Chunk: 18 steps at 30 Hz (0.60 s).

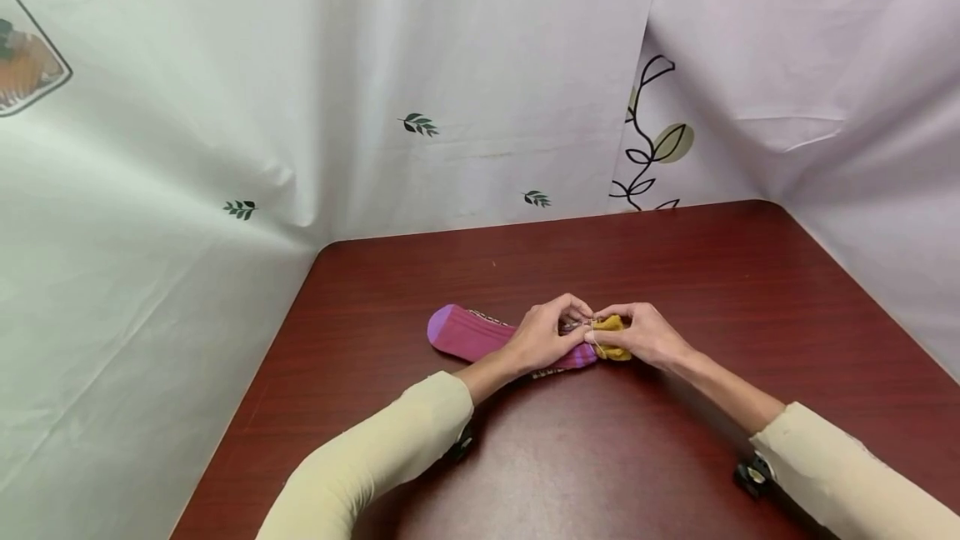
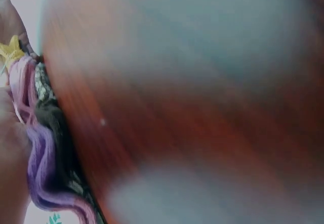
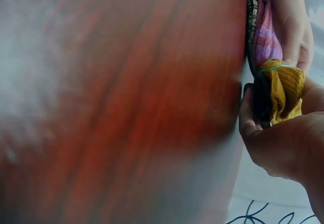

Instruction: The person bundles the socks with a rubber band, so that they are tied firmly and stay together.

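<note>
A magenta sock (image 1: 472,337) with a purple toe lies flat near the middle of the table, on top of a dark patterned sock (image 2: 53,128). Their ends on the right are gathered, and a yellow cuff (image 1: 615,352) shows there. A thin light band (image 3: 276,67) runs around the gathered part just below the cuff. My left hand (image 1: 546,330) pinches the socks and band from the left, thumb and fingers curled. From the other side my right hand (image 1: 651,336) grips the yellow cuff. The fingertips of both hands nearly meet at the band and partly hide it.
The socks lie on a dark red-brown wooden table (image 1: 600,457). White cloth (image 1: 480,65) with leaf prints hangs behind the table and on both sides. Dark devices are strapped under both sleeves, among them one at the right wrist (image 1: 752,475).
</note>
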Available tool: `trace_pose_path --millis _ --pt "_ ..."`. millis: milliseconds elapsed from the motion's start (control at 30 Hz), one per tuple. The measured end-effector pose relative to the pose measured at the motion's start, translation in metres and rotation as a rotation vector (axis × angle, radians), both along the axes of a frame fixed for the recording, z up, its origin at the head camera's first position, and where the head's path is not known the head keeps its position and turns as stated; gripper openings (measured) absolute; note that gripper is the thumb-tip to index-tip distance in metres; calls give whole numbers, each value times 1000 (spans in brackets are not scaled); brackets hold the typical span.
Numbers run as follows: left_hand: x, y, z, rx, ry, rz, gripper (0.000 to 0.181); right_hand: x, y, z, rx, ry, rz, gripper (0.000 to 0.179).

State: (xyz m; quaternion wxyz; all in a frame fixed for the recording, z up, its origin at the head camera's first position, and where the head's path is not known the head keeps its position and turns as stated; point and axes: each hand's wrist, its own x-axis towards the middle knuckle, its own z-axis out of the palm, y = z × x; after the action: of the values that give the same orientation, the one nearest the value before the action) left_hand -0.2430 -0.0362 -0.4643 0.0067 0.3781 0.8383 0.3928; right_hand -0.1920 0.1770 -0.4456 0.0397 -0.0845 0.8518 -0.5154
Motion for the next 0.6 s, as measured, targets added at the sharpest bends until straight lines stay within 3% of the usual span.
trace_pose_path --millis 133,433,600 --pt "0 -2 1 39 -92 -18 17 1 0 -3 -112 -62 -11 40" --pt "-1 -4 1 54 -99 -36 14 4 -4 -6 -293 -148 -26 44" --pt "-1 -3 1 99 -104 -17 12 4 -8 -5 -315 -157 -9 40"
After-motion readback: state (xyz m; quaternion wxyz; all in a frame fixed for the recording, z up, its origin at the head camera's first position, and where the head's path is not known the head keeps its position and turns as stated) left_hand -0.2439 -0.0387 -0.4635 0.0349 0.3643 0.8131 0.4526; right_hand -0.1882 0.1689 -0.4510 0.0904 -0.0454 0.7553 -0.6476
